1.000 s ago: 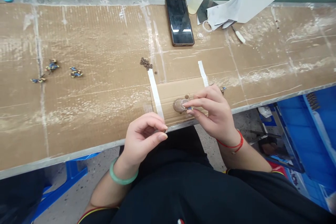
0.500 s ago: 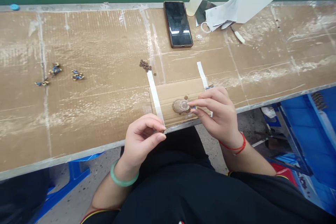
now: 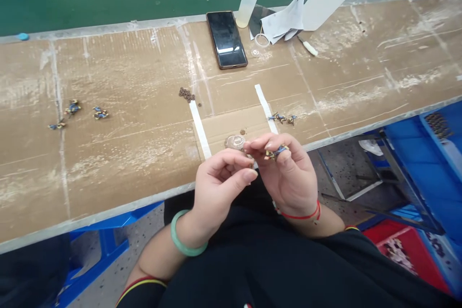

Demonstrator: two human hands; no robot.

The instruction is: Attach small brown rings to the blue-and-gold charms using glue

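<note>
Between the thumb and fingers of my right hand [image 3: 288, 173] is a small blue and yellow figure [image 3: 277, 152]. My left hand [image 3: 222, 183] is pinched around a tiny brown piece [image 3: 251, 165], mostly covered by the fingertips, close beside the right fingers. Just behind both hands a small clear round dish [image 3: 234, 142] rests on a cardboard pad [image 3: 227, 122]. More small figures [image 3: 281, 118] lie by the right white tape strip. A pile of small brown rings [image 3: 186, 94] is at the top of the left strip.
A phone [image 3: 226, 40], a squeeze bottle [image 3: 249, 2], crumpled paper [image 3: 285, 21] and a white-handled tool [image 3: 309, 47] lie along the back. Several figures [image 3: 73, 107] are at the far left. Blue bins [image 3: 429, 163] and a red bin [image 3: 407, 255] stand lower right.
My right hand has drawn back from the clear dish, raising the figure into view. My left hand has moved right and up beside it. The camera view has shifted slightly.
</note>
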